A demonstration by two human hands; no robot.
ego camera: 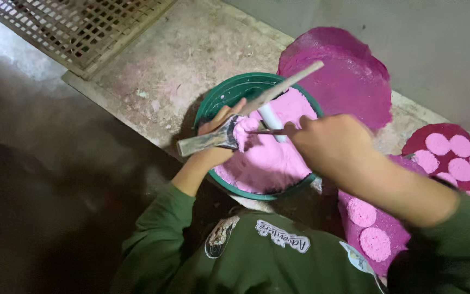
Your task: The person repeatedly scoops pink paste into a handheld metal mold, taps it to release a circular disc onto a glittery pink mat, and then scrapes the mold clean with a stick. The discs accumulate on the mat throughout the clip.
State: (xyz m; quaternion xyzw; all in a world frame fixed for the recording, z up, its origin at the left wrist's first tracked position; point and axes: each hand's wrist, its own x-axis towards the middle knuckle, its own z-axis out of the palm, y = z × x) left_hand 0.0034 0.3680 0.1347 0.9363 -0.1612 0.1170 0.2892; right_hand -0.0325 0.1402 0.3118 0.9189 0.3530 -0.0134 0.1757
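From the head camera, looking straight down, the person crouches over a green basin [229, 90] that sits on a dusty concrete floor [175, 60] and is heaped with pale pink paste [270, 158]. The left hand [216, 139] rests at the basin's near-left rim, its grip closed around a flat metal scraper [205, 141] whose blade carries a lump of the pink paste. The right hand [330, 144] reaches in from the right, its grip closed on a thin dark tool [270, 131] whose tip meets the lump on the scraper; I cannot tell what kind of tool it is. A wooden stick [286, 85] lies slantwise across the basin, and a white tube [272, 120] stands in the paste just below it. Behind the basin lies a round magenta sheet [344, 76]. To the right, more magenta sheets [390, 223] carry rows of pale pink discs [461, 169], two of them close by the right forearm. A wooden lattice [72, 27] lies at the upper left. Both arms wear green sleeves [156, 239].
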